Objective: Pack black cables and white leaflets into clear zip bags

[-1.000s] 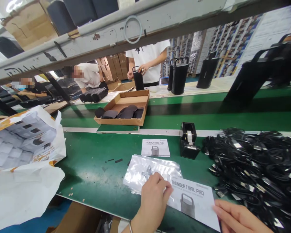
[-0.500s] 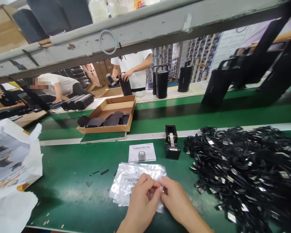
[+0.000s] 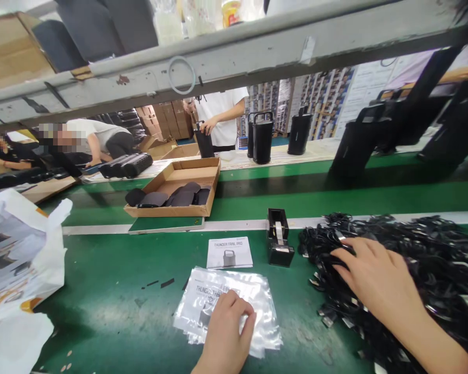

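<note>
My left hand (image 3: 228,332) rests over a small stack of clear plastic bags (image 3: 263,311). Its thumb and forefinger are pressed together, and what they pinch, if anything, is hidden. Printed leaflets show through the bags under and beside this hand. Over on the right, my right hand (image 3: 378,275) lies on a large tangled heap of black USB cables (image 3: 440,306), its fingers bent round a black cable at the heap's left side. Behind the bags is a white leaflet (image 3: 230,252) printed "Thunder Trail Pro", with a black tape dispenser (image 3: 280,239) to its right.
A shallow cardboard box (image 3: 171,210) with dark pads stands beyond the leaflet. At left is a torn white bag (image 3: 19,275). An overhead shelf (image 3: 237,57) spans the view. Black speakers (image 3: 262,137) stand across the green bench, where co-workers are busy.
My right hand has left the bags and moved right onto the cable heap. My left hand stays at the bags. A co-worker opposite has raised one hand from a speaker.
</note>
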Tool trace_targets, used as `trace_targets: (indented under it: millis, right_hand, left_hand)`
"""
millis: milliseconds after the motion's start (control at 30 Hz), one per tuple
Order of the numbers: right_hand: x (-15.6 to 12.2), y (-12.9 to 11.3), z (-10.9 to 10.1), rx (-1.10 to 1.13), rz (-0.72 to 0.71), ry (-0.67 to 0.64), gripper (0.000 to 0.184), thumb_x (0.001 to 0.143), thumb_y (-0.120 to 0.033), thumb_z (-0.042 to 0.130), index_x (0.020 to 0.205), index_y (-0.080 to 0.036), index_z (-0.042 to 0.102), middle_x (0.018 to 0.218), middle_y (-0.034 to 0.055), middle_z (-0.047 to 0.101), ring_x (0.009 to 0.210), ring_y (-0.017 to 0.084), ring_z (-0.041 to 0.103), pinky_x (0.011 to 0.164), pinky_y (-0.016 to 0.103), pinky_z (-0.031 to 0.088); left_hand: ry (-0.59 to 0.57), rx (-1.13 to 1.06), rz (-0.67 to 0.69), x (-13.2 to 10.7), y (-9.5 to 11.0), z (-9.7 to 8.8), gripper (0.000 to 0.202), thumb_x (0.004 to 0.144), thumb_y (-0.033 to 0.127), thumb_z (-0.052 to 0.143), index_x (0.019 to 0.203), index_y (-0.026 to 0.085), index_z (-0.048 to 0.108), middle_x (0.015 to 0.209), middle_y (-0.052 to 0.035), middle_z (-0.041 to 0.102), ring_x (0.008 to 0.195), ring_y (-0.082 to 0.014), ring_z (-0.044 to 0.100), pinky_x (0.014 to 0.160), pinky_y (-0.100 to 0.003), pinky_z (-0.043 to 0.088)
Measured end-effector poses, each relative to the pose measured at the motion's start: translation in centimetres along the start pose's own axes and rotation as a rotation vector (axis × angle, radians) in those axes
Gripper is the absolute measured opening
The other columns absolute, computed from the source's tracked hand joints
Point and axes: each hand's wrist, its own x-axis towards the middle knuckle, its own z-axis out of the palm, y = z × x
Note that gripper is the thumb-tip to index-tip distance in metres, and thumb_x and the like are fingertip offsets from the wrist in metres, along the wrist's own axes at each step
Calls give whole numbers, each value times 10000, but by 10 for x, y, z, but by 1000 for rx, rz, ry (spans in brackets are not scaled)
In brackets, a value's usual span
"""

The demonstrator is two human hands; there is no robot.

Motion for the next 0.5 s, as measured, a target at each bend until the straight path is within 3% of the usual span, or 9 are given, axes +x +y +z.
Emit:
trace_targets:
  millis: [67,133,233,300,333,433,500]
  right_hand:
    - [-4,-14,0,143,-47,42,261,847,-304,409,860,-206,651,1056,149,667,1038,369,552,862,518,369]
    - [-10,-34,-1,412,26,-45,249,858,-410,428,894,-234,600,913,93,708,864,295,636,814,439,424]
    - [-23,-73,-2,856,226,-470,287,897,-492,331,932,-256,490,546,-16,622,500,194,591,534,297,446]
    - [-31,-97,-2,1063,261,-739,303,918,-485,258,931,-252,452,450,-64,525,390,162,506,429,254,394]
    - [-33,-106,-1,1120,239,-804,282,915,-462,275,924,-247,458,481,-59,536,407,155,509,431,246,395]
    - [-37,-120,-1,1115,127,-771,165,850,-330,424,917,-233,539,660,-13,616,592,166,594,566,252,449]
    - [-36,-121,-3,1057,91,-747,136,805,-250,459,879,-232,572,652,-14,610,617,177,602,583,257,446]
  left_hand:
    - [42,-71,-29,-1,1,0,149,803,133,502,728,207,608,766,-35,600,739,-197,581,666,-307,451]
    - [37,-135,-73,0,2,-2,137,804,146,511,727,204,609,748,-22,596,690,-174,578,632,-279,444]
    - [11,-176,-147,1,6,-7,125,807,161,526,725,200,612,735,-9,588,659,-155,564,618,-261,431]
    - [16,-203,-187,2,7,-10,120,806,166,534,719,197,610,732,-4,579,651,-148,554,620,-257,428]
    - [25,-225,-204,2,8,-10,119,807,170,535,719,195,610,733,-2,575,648,-145,549,621,-254,429]
    - [55,-318,-231,1,7,-10,113,809,175,530,727,190,608,740,0,562,650,-139,542,621,-246,434]
    - [92,-385,-241,1,6,-9,111,814,185,525,735,186,603,748,-2,557,668,-142,543,633,-247,439]
